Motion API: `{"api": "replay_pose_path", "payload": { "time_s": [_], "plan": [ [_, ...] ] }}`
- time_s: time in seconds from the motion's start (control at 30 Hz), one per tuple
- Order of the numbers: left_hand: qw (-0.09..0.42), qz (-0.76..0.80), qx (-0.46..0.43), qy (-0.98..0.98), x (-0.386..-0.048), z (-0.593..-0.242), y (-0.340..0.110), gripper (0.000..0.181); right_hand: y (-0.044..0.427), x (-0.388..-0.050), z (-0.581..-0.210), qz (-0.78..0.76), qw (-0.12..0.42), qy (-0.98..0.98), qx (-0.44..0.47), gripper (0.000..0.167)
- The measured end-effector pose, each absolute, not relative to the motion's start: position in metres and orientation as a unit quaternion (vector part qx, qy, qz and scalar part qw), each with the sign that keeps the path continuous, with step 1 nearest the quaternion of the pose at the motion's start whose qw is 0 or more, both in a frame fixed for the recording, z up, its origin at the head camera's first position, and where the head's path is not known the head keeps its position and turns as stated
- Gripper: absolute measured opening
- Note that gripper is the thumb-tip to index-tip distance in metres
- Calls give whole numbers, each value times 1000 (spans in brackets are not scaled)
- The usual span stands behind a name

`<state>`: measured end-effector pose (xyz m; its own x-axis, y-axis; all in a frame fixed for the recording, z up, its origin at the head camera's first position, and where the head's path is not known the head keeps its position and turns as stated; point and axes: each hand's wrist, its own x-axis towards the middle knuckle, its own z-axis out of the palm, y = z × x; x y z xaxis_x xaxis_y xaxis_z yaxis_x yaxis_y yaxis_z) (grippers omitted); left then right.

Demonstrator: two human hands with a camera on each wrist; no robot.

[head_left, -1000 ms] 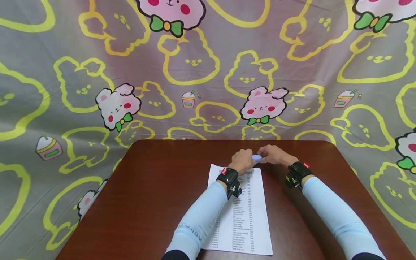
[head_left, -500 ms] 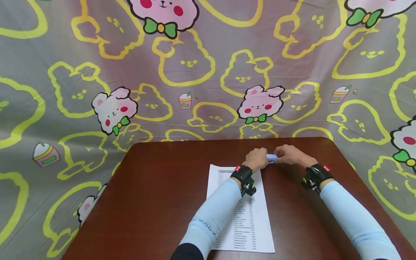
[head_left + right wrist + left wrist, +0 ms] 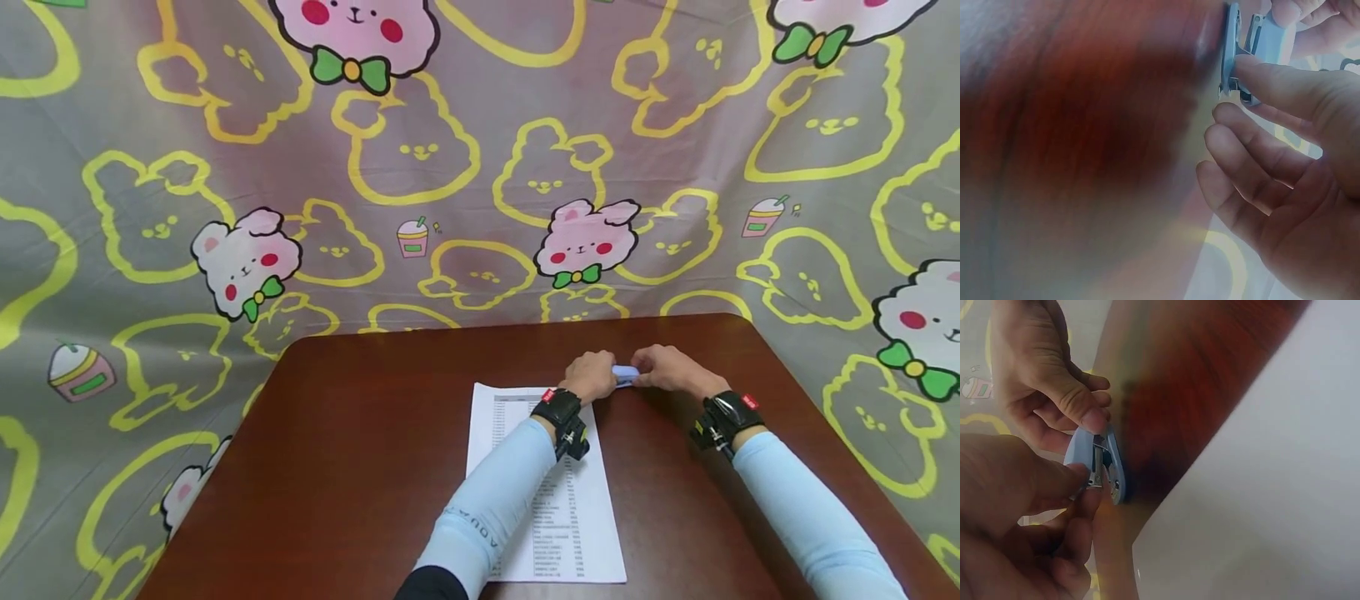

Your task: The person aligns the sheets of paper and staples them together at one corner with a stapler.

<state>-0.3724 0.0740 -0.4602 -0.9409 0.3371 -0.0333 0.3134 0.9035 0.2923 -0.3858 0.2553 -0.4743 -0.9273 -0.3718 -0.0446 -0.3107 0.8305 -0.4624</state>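
A small light-blue stapler (image 3: 624,375) is held between both hands above the far right part of the table. My left hand (image 3: 590,377) pinches its upper body between thumb and finger, as the left wrist view shows. At the hinge end, my right hand (image 3: 666,369) pinches the stapler (image 3: 1272,44) with thumb and index finger, the other fingers loosely bent. The stapler's base (image 3: 1116,469) stands apart from its upper part, with metal showing between. Below the left forearm lies a printed sheet of paper (image 3: 573,533), partly covered by that arm.
The dark brown table (image 3: 360,467) has rounded far corners. Right behind it hangs a grey curtain (image 3: 480,183) with cartoon animals. Both wrists carry black strapped cameras, and light-blue sleeves cover the forearms.
Both hands and the stapler have shifted right, off the top of the paper to beside its far right corner. The head view has turned slightly. Both hands keep holding the stapler.
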Motion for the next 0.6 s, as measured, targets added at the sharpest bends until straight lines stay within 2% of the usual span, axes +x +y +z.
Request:
{"api": "replay_pose_path", "payload": {
  "time_s": [0.4, 0.6],
  "plan": [
    [43, 187, 168, 967, -372, -462, 54, 34, 252, -390, -477, -233, 74, 955, -168, 23],
    [34, 207, 165, 964, -362, -449, 25, 34, 253, -380, -462, -220, 91, 959, -157, 37]
  ]
}}
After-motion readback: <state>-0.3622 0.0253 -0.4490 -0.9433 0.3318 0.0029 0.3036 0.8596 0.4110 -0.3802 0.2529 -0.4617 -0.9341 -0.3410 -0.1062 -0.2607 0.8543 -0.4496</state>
